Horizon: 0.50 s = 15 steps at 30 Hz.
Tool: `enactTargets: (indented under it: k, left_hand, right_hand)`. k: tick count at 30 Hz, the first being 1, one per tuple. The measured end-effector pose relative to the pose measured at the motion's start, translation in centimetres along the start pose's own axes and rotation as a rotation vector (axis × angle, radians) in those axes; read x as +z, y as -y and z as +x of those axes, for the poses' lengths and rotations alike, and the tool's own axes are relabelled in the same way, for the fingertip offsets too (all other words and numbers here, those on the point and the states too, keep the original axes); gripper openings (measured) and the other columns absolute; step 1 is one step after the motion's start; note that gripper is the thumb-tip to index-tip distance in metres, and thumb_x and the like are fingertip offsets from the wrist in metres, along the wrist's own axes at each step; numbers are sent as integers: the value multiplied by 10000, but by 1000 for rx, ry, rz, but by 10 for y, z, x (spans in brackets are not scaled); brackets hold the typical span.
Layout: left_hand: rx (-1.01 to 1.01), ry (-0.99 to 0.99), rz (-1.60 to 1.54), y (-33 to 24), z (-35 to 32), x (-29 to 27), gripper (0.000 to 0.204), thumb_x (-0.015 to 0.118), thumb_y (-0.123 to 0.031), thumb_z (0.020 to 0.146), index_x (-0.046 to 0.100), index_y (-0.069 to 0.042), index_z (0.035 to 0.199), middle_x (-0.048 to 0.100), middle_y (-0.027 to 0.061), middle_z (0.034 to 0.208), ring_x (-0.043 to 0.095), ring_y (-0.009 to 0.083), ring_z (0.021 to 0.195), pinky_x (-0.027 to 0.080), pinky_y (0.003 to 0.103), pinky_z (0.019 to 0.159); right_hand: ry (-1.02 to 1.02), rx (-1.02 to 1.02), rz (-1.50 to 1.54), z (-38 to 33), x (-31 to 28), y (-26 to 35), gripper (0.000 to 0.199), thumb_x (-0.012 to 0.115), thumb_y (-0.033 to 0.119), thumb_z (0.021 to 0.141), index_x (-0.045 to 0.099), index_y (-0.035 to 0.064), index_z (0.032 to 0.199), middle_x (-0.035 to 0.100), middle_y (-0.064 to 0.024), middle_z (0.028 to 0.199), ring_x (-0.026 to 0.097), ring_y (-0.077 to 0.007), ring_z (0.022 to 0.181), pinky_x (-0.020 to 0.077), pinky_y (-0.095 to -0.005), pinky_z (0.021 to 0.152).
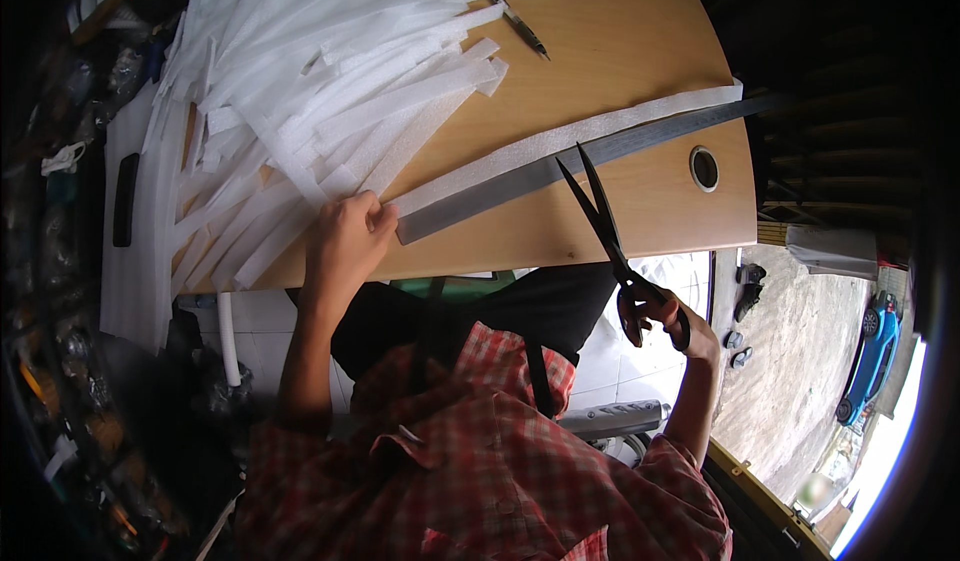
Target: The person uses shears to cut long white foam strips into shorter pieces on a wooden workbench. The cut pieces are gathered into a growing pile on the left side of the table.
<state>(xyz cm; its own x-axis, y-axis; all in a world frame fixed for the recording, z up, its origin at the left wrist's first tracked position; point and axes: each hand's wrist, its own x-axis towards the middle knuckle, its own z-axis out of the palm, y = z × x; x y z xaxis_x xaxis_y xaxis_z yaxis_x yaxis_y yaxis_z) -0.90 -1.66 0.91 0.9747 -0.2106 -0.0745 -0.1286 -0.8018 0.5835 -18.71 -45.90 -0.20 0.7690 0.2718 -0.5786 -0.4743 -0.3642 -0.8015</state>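
Two hands: both belong to the person wearing the camera, forearms entering from the lower edge.
Left hand: fingers curled down onto the near ends of the white foam strips, pinning them to the wooden table; whether it pinches one strip or only presses, I cannot tell.
Right hand: closed through the loops of black scissors, held off the table's near edge, blades parted and pointing up toward the table.
Long foam strip: lies across the table, touching a grey metal ruler along its side, between the two hands.
Handling, as a judgement: the foam looks very light, soft and limp; it would tear or crease easily, so hold it flat near the end being worked.
Strip pile: fans away from the left hand toward the far left corner.
Other things: a pen-like tool rests beyond the pile; a round hole sits near the table's right edge.
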Motion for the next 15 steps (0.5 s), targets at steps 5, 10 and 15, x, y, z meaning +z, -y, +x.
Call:
enactTargets:
  k: [5,10,15]
  left_hand:
    - [401,-127,59,-47,27,11,134,678,-105,855,639,-45,968,591,107,809,602,289,750,486,391,671]
    - [745,-126,-93,-92,86,75,135,669,-71,859,630,-41,985,600,87,959,597,297,890,495,422,798]
    - [679,-17,-154,-93,113,98,152,696,-137,845,609,-38,922,591,96,943,594,295,908,487,424,842]
  right_hand:
    - [-9,121,-21,-3,1,17,1072,418,867,784,526,-53,1323,646,-140,975,616,-222,955,485,-352,870]
    - [59,16,31,10,8,34,1003,396,866,808,596,-40,1188,615,-69,815,556,-157,809,460,-314,762]
    - [43,-33,88,4,19,54,890,422,824,840,589,-19,1074,569,-40,732,520,-133,682,427,-290,653]
